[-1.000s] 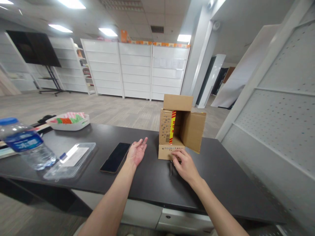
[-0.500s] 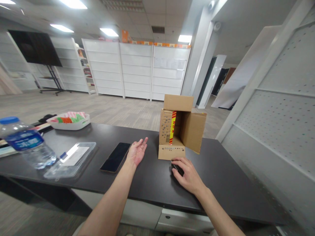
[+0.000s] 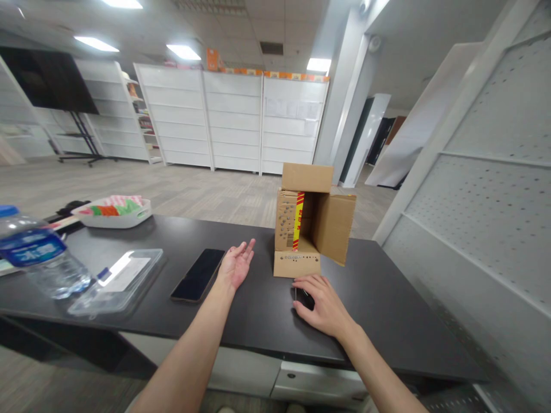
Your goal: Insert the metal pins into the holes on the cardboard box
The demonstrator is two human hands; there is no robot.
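My left hand [image 3: 236, 267] rests palm up above the black table, its fingers loosely spread and nothing in it. Beside it on the left lies a dark smartphone [image 3: 198, 275]. My right hand [image 3: 321, 304] curls around a small black object with a thin pale edge [image 3: 305, 298], low over the tabletop; the fingers cover much of it, so its kind is unclear. Just beyond that hand, a cardboard box [image 3: 287, 223] lies with its opening towards me and its flaps spread. Red-and-yellow tape runs down its left side near the opening.
A clear plastic case [image 3: 124, 281] lies left of the phone, near a water bottle [image 3: 41, 261] with a blue cap. Behind them stands a white basket [image 3: 114, 219] holding colourful cloth-like items. A perforated panel [image 3: 486, 218] rises along the table's right side.
The whole view has shifted slightly, so everything appears a little further left. My right hand keeps hold of the black object, whose pale edge now shows less. My left hand keeps its pose.
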